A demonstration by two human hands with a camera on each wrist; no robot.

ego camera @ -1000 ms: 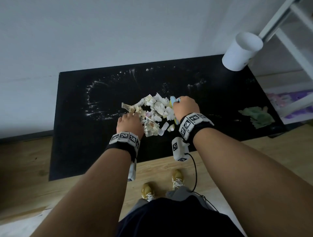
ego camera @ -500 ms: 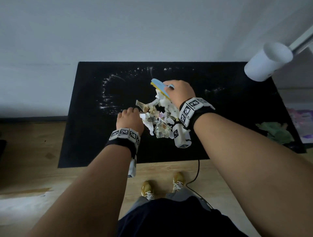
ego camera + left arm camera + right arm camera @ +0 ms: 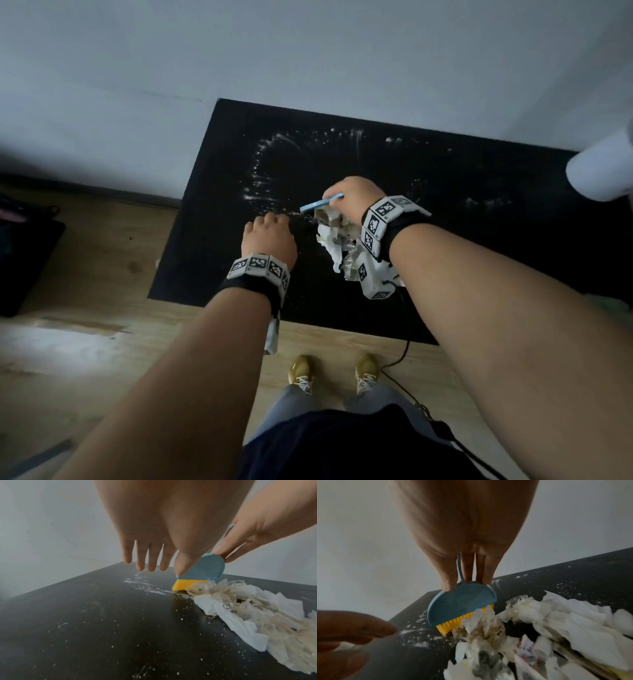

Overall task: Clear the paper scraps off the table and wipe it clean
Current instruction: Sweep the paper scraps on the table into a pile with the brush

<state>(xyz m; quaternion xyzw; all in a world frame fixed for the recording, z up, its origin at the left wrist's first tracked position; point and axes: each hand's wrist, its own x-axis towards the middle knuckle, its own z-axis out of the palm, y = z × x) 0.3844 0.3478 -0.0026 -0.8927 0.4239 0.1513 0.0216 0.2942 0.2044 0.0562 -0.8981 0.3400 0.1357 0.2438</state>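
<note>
A heap of crumpled paper scraps (image 3: pixel 337 245) (image 3: pixel 248 608) (image 3: pixel 530 628) lies mid-table on the black table (image 3: pixel 462 240). My right hand (image 3: pixel 352 197) (image 3: pixel 467 574) grips a small blue brush with yellow bristles (image 3: pixel 322 204) (image 3: pixel 200 573) (image 3: pixel 462 609); its bristles touch the table at the heap's far left end. My left hand (image 3: pixel 269 236) (image 3: pixel 147 555) hovers just left of the brush, fingers straight, holding nothing. White powder (image 3: pixel 263 178) (image 3: pixel 149 586) streaks the tabletop.
A white cylindrical bin (image 3: pixel 599 171) stands at the table's right edge. A wall runs behind the table. A dark object (image 3: pixel 20 257) lies on the wooden floor at left. A cable (image 3: pixel 400 359) trails from my right wrist past my shoes.
My left hand has let go of the heap and opened. My right hand swung the brush down onto the table at the heap's far end. The view shifted left.
</note>
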